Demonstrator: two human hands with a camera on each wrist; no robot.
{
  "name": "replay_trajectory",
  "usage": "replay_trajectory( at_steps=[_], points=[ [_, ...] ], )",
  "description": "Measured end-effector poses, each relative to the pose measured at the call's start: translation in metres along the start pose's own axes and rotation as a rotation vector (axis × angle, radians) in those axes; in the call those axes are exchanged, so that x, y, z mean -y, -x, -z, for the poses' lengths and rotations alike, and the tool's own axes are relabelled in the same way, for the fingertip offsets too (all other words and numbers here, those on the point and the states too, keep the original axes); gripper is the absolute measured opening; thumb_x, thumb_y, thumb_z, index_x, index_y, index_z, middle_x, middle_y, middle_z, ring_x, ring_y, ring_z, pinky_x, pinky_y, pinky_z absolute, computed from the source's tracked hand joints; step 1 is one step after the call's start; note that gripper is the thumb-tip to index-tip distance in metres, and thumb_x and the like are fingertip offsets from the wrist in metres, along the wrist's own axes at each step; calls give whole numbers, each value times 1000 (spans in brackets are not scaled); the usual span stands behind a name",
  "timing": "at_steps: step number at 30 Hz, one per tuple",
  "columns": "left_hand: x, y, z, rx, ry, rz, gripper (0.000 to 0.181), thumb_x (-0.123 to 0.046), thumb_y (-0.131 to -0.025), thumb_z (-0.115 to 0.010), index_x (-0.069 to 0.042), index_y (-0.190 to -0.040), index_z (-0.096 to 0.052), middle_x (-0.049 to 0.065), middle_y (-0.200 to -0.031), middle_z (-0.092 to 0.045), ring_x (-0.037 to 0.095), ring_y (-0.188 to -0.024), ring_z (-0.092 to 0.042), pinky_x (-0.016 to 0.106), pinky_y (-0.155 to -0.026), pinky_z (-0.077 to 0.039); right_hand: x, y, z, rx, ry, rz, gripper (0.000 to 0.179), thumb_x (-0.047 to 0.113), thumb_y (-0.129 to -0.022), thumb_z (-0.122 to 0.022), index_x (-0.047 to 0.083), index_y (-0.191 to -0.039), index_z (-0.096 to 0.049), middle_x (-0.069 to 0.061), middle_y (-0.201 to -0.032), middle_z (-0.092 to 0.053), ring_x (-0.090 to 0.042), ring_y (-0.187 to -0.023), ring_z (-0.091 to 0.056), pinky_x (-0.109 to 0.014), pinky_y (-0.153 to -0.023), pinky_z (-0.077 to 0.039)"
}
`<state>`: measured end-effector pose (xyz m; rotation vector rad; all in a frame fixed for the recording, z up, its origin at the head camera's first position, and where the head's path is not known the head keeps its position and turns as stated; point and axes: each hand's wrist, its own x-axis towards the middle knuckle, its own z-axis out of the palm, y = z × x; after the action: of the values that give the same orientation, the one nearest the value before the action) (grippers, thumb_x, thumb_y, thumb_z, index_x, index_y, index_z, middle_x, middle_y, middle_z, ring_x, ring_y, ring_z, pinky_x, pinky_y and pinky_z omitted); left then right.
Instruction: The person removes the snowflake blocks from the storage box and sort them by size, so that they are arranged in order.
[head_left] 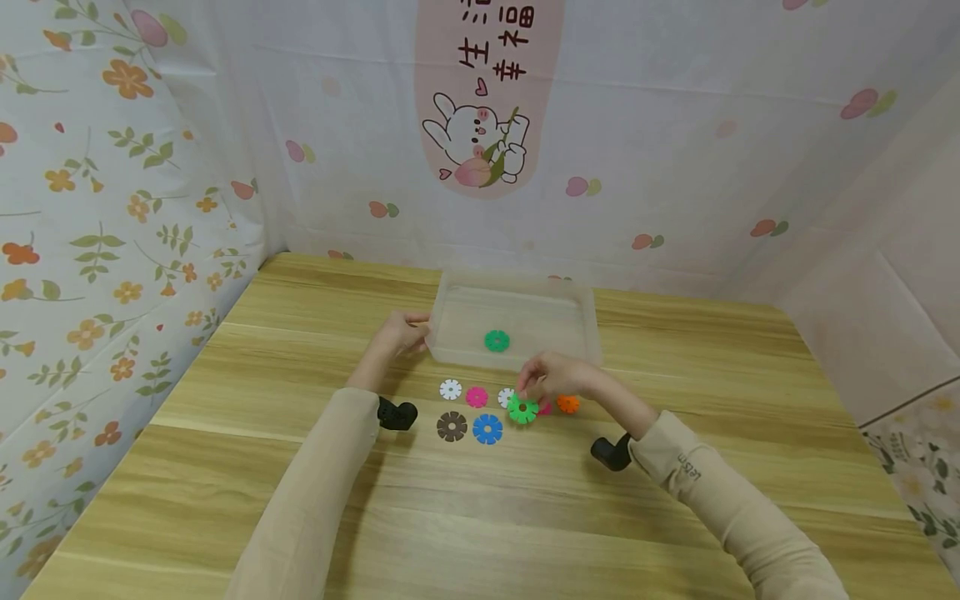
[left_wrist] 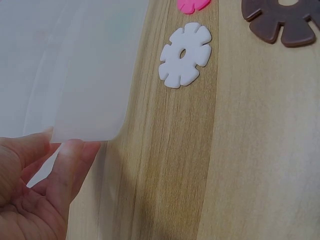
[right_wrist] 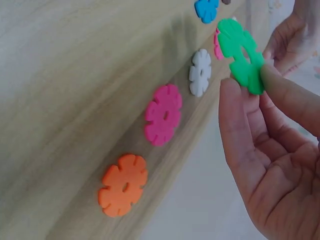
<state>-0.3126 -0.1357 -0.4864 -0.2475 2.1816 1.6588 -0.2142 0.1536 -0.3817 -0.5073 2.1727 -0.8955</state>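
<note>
My left hand (head_left: 405, 333) pinches the left wall of a clear, frosted plastic box (head_left: 543, 321); in the left wrist view thumb and fingers meet at its edge. A darker green interlocking disc (head_left: 497, 341) lies in the box. Over the row of discs, my right hand (head_left: 553, 375) pinches a light green interlocking disc (right_wrist: 240, 50) between thumb and finger, tilted and off the table. Below it in the right wrist view are a white disc (right_wrist: 200, 73), a pink disc (right_wrist: 164, 115) and an orange disc (right_wrist: 123, 185), flat on the wood.
Left along the row lie another white disc (head_left: 451, 389) and another pink disc (head_left: 477, 397). A larger brown disc (head_left: 452, 427) and a blue disc (head_left: 487, 429) sit nearer me. Patterned cloth (head_left: 645, 167) hangs behind the wooden table (head_left: 480, 517) and at its sides.
</note>
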Motion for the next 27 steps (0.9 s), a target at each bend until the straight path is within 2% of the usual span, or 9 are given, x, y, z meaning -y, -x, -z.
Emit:
replay_trajectory(
  at_steps=[3,4,5,8,14,16,18,23,27],
  points=[
    [14,-17,4,19,31,-20,32,-11,-86,-62,-17,-118,-63,17,-88,-65,16,-66,-64,27,-58,-56,-2,-1,-3,35,19,7,10,4,-85,-62,-3,-91,-64,-3,-76,-62,-9,-66,-56,-32,-68,-57],
    [22,-31,6,21,28,-19,33,-12,-85,-65,-19,-117,-64,17,-88,-64,17,-66,-64,28,-59,-57,-3,-1,-4,44,24,2,10,4,-84,-62,-3,-91,-65,-3,-75,-62,-9,-66,-55,-32,-68,-57],
    [26,-36,7,30,40,-30,32,-12,-84,-65,-18,-116,-65,18,-84,-64,18,-64,-64,28,-56,-56,-3,-1,-5,52,29,1,9,4,-84,-63,-3,-90,-66,-2,-75,-63,-9,-65,-55,-32,-68,-57],
    [32,-43,8,29,46,-22,33,-13,-84,-65,-19,-117,-64,16,-87,-65,17,-67,-65,28,-58,-57,-5,-1,-9,65,43,2,9,4,-84,-63,-2,-89,-66,-2,-74,-63,-8,-65,-55,-30,-66,-56],
    [28,-40,6,7,33,12,35,-12,-86,-62,-17,-121,-61,11,-89,-66,14,-69,-65,27,-61,-57,-7,-2,-14,64,60,5,7,0,-82,-64,-4,-88,-67,-5,-77,-65,-8,-67,-55,-26,-63,-56],
    [34,-49,7,11,23,8,36,-13,-87,-62,-16,-123,-59,12,-91,-66,15,-71,-65,28,-63,-57,-8,-2,-15,67,66,7,7,-2,-82,-63,-4,-88,-67,-7,-79,-66,-7,-67,-56,-26,-63,-56],
    [44,-64,8,11,19,7,37,-14,-87,-62,-17,-124,-59,14,-94,-66,17,-73,-66,30,-65,-58,-9,-2,-15,69,76,12,8,-2,-82,-63,-5,-88,-67,-8,-80,-67,-7,-67,-57,-26,-63,-57],
    [88,-125,15,4,55,-1,36,-20,-82,-69,-25,-117,-63,14,-97,-66,19,-76,-67,33,-66,-58,-11,-2,-16,70,84,5,9,1,-81,-65,-4,-88,-67,-8,-79,-68,-6,-64,-58,-28,-64,-57],
    [116,-165,20,15,85,0,36,-23,-77,-74,-30,-111,-65,13,-98,-66,21,-77,-67,36,-66,-58,-12,-2,-16,60,69,-10,11,5,-81,-66,-4,-88,-67,-5,-76,-67,-7,-64,-57,-29,-64,-57]
  ],
)
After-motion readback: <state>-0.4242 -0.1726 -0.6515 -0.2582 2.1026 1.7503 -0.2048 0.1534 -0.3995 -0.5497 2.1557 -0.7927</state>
